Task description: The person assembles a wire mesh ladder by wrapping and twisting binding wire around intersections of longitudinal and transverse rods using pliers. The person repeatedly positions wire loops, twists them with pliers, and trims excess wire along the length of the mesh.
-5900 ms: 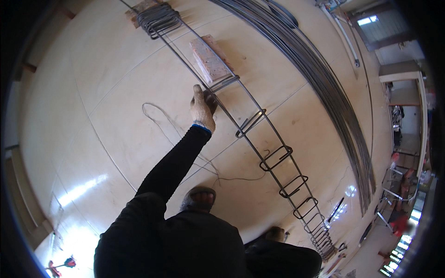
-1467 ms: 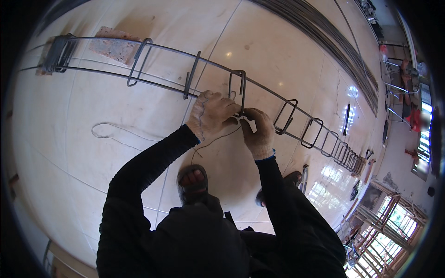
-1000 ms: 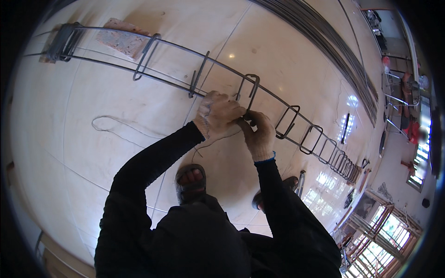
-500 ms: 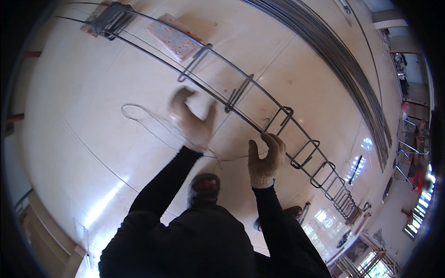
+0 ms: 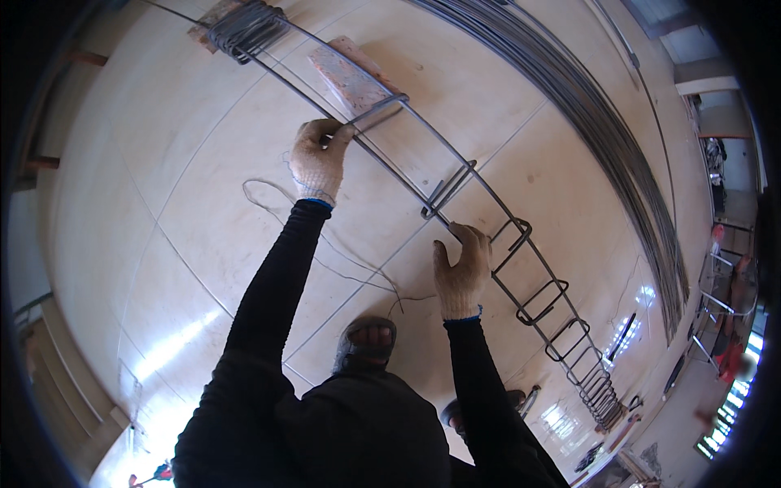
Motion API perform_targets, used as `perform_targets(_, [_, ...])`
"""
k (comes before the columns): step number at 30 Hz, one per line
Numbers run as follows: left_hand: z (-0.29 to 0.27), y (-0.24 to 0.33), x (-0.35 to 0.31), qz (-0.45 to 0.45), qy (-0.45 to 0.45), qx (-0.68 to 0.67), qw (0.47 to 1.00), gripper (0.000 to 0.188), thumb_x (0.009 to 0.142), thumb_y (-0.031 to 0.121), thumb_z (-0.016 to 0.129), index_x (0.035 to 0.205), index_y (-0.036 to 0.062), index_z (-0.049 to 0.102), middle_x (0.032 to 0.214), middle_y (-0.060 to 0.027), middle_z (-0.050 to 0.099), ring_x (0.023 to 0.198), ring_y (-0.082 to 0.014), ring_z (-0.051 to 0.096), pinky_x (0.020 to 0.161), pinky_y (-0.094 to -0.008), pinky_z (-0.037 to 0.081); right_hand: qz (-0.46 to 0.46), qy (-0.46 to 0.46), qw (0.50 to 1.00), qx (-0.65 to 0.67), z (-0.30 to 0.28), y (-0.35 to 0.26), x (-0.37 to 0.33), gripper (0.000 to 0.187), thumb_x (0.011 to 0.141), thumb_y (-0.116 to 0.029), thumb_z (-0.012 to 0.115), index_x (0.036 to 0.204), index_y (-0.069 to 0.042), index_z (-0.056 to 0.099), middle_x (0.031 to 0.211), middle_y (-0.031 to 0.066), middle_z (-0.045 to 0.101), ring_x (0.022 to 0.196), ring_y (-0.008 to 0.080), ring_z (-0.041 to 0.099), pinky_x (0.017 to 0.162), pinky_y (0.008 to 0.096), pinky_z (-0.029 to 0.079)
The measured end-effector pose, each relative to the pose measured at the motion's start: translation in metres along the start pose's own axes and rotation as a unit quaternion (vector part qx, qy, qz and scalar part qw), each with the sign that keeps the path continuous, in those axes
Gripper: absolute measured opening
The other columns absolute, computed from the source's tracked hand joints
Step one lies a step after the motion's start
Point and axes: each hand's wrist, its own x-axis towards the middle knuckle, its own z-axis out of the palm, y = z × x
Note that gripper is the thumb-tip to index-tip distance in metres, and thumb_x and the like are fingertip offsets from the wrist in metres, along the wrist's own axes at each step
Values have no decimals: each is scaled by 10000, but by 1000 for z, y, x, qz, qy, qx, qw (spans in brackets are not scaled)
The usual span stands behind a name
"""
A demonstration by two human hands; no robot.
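A long rebar cage (image 5: 389, 169) of straight bars with rectangular stirrups runs diagonally from upper left to lower right. My left hand (image 5: 316, 167), in a pale knit glove, is closed at the near corner of one stirrup (image 5: 380, 109), with thumb and fingers pinched together at the near bar. Further right along that bar is my right hand (image 5: 462, 276), also gloved. Its thumb stands apart from the fingers, and the fingertips are at the bar. Another stirrup (image 5: 447, 191) sits between my hands. Loose thin wire (image 5: 333, 262) lies on the floor below them.
A bundle of long steel rods (image 5: 582, 106) curves along the upper right. A brick (image 5: 346, 73) lies beneath the cage, and bunched stirrups (image 5: 248, 31) rest at its upper left end. My sandalled foot (image 5: 366, 340) is near the wire. Bricks and stirrups crowd the lower right end.
My left hand has moved up and away from over the wire and closed on the stirrup at the near bar. The right hand stays by the bar. The view has shifted slightly.
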Motion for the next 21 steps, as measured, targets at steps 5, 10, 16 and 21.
perform_targets(5, [-1,1,-6,-54,24,-5,998,432,885,351,911,1144,41,759,1006,-60,752,769,-148,675,727,-336,559,-5,43,998,37,9,-4,6,402,797,-81,886,1166,-59,725,1178,135,729,1127,367,679,986,455,546])
perform_targets(10, [10,-22,-19,-189,7,-140,972,758,948,598,796,1298,-61,662,1129,-180,765,994,-259,706,908,-375,568,-148,33,987,44,21,-56,75,409,825,-155,893,1172,-27,719,1153,162,738,1082,360,701,981,448,547])
perform_targets(16, [42,25,-63,-395,-68,-275,874,954,874,571,880,1410,-126,510,1207,-225,712,1087,-269,692,948,-376,571,-92,-67,992,48,68,-116,195,628,883,-403,845,1302,34,677,1210,231,739,1143,393,711,1007,472,555])
perform_targets(21, [72,18,-57,-350,-114,-413,833,901,950,390,819,1593,-56,372,1383,-190,654,1144,-240,667,964,-397,561,-97,-207,973,-28,109,-97,267,741,945,-601,694,1255,72,710,1192,261,752,1120,412,709,1020,462,540])
